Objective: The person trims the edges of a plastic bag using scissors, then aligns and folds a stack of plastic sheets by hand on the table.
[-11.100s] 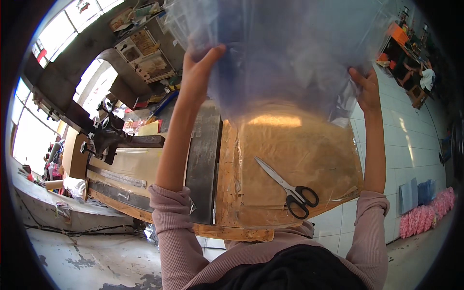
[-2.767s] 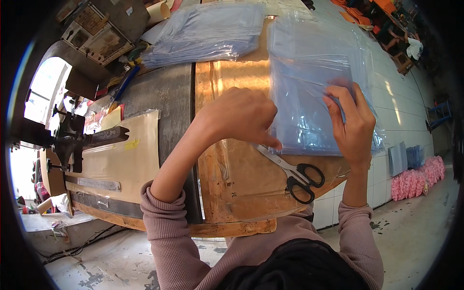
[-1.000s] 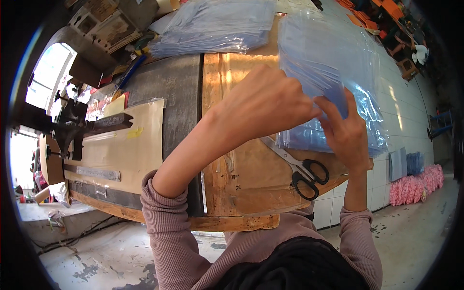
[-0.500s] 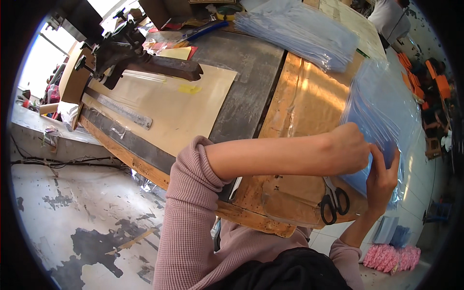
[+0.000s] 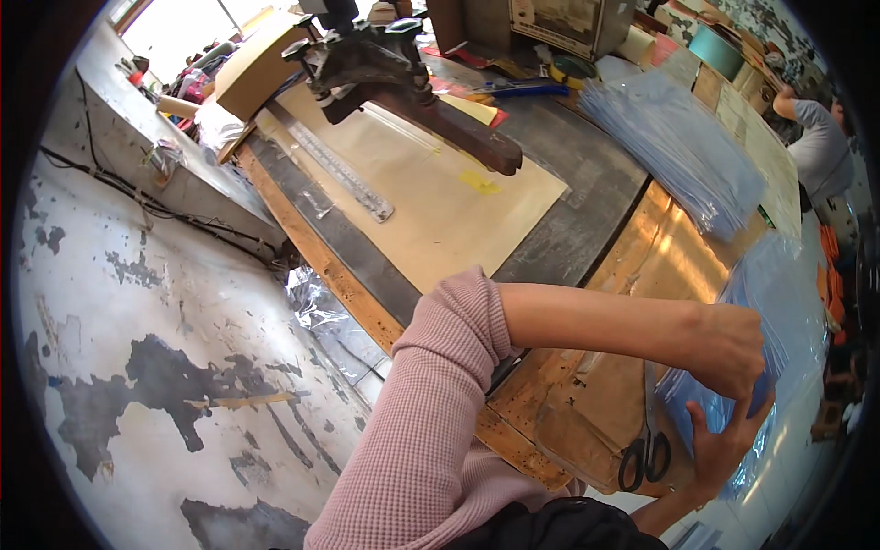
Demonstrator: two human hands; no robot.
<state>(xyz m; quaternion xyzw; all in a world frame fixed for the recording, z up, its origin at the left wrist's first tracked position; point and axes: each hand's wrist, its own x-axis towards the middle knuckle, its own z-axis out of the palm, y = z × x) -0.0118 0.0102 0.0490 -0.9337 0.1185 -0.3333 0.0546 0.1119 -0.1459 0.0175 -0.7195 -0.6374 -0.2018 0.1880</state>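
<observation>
At the right end of the table lies a loose stack of clear bluish plastic sheets (image 5: 752, 284), its edges fanned out. My left arm reaches across to it, and my left hand (image 5: 729, 348) is closed, its fingers bent down at the stack's near part. What the left fingertips pinch is mostly hidden, but bluish plastic shows beside them. Just below, my right hand (image 5: 724, 449) touches the near edge of the sheets, thumb and fingers spread apart. Black-handled scissors (image 5: 646, 454) lie to the left of my right hand, on brown sheeting over the wood.
A press with a brown arm (image 5: 458, 133) overhangs a beige sheet (image 5: 449, 211) on the dark tabletop. A clear ruler (image 5: 344, 174) lies along its left side. Farther back sits another plastic stack (image 5: 678, 137). A person in grey (image 5: 820, 147) is at the far right.
The view has swung to the left, so the table and stacks sit farther right and lower. Both hands stay at the near stack; my right thumb now stands apart from its fingers.
</observation>
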